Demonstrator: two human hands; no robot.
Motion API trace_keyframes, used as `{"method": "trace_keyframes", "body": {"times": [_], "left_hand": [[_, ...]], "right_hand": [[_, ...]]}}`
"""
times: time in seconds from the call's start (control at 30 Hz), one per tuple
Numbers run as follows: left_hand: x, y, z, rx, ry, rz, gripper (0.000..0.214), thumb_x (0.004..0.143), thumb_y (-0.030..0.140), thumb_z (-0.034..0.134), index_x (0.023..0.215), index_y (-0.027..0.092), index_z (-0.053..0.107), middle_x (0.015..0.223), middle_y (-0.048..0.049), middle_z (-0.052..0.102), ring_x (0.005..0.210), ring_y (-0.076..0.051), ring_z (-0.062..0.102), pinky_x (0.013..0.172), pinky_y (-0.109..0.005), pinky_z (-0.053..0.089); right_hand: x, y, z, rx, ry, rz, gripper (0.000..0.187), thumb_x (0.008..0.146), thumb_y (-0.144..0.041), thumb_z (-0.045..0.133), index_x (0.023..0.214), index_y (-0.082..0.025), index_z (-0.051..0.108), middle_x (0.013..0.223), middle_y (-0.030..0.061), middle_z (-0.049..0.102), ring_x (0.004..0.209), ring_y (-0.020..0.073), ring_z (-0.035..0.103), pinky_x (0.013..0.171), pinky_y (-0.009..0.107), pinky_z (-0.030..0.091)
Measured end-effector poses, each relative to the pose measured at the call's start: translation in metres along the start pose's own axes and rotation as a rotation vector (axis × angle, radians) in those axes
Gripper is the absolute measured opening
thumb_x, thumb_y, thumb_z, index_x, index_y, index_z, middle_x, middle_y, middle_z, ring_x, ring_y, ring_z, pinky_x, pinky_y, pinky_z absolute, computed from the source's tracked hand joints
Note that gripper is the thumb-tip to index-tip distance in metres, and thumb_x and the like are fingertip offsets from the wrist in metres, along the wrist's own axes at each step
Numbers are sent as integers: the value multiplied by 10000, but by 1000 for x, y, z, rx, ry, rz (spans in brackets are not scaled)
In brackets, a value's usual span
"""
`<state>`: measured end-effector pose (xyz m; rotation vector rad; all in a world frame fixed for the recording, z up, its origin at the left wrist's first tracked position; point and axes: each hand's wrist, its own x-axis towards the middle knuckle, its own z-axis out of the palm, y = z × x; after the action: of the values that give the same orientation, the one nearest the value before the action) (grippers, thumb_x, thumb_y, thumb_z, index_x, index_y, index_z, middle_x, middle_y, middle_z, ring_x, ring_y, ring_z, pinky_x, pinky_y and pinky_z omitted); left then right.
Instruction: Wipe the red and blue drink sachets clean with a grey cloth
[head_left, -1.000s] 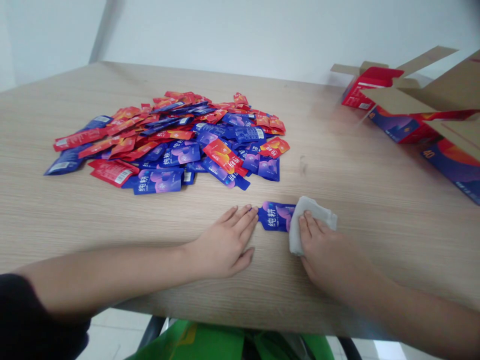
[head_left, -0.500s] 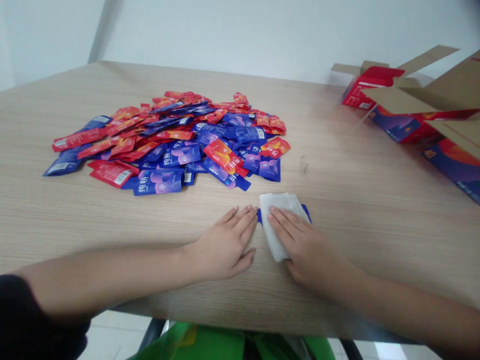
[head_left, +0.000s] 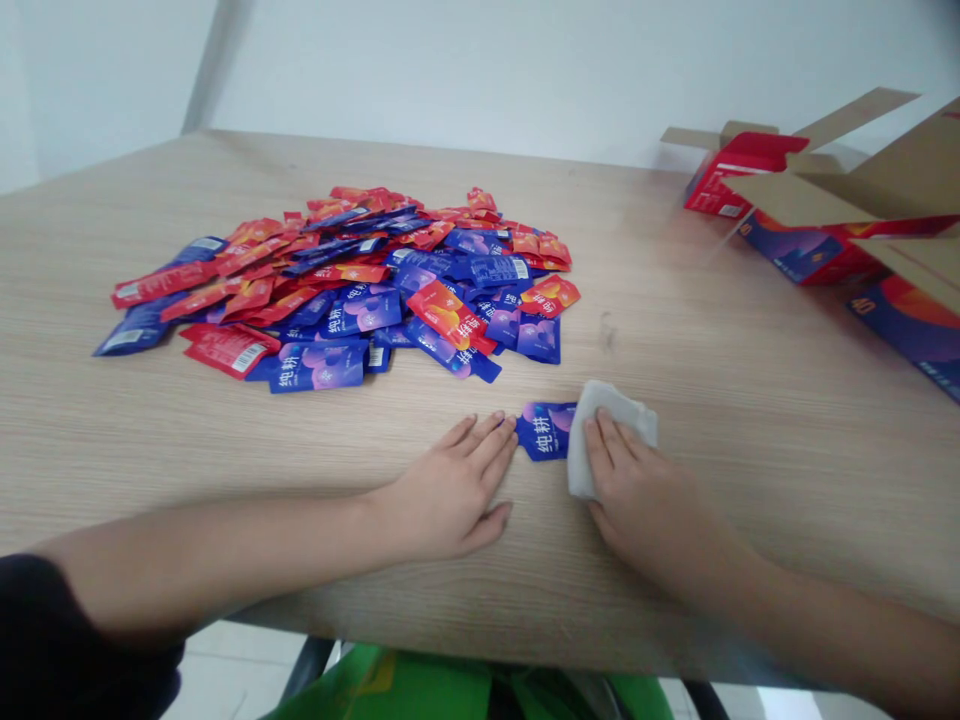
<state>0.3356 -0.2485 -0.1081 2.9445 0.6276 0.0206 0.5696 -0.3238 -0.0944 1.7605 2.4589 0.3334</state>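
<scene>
A blue pouch (head_left: pixel 545 430) with purple round shapes and white lettering lies flat on the table. My left hand (head_left: pixel 461 485) lies with outstretched fingers on the table, its fingertips pinning the pouch's narrow left end. My right hand (head_left: pixel 637 485) holds a folded white cloth (head_left: pixel 585 460) against the pouch's right part, which the cloth covers. Beyond my hands, a wide heap of red pouches (head_left: pixel 450 312) and blue pouches (head_left: pixel 319 365) spreads over the table, many overlapping.
At the right stand printed cartons with open flaps: a red box (head_left: pixel 742 170) at the back, a blue and red box (head_left: pixel 810 250) before it, and another box (head_left: pixel 911 325) nearest me. The wooden table (head_left: pixel 187 430) ends close to my body.
My right hand has slid the cloth to the right along the pouch, baring its lettered left part. My left hand stays in place.
</scene>
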Motion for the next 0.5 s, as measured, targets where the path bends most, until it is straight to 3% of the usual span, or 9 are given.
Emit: {"method": "trace_keyframes", "body": {"times": [0.2,0.3,0.5], "left_hand": [[-1,-2,0,-15,-6,40,637,942,407,407,1460,38,368,1552,-208,315,1448,-367,265,1172,-526,258],[-4,-3,0,-25,-11,74,624,952,389,395,1482,66,330,1571,-177,291,1464,-331,240,1181,-532,231],[-3,2,1,15,-2,82,597,983,363,335,1479,32,317,1570,-191,281,1471,-307,228,1202,-505,174]], "right_hand": [[7,5,3,209,108,-162,717,692,-108,490,1405,-40,485,1502,225,386,1351,372,415,1043,539,449],[-4,11,5,262,115,-234,742,674,-73,453,1416,-62,466,1515,189,384,1376,341,388,1060,531,439],[-20,17,10,358,157,-214,806,702,-42,416,1498,-112,309,1577,146,279,1465,269,220,1114,520,384]]}}
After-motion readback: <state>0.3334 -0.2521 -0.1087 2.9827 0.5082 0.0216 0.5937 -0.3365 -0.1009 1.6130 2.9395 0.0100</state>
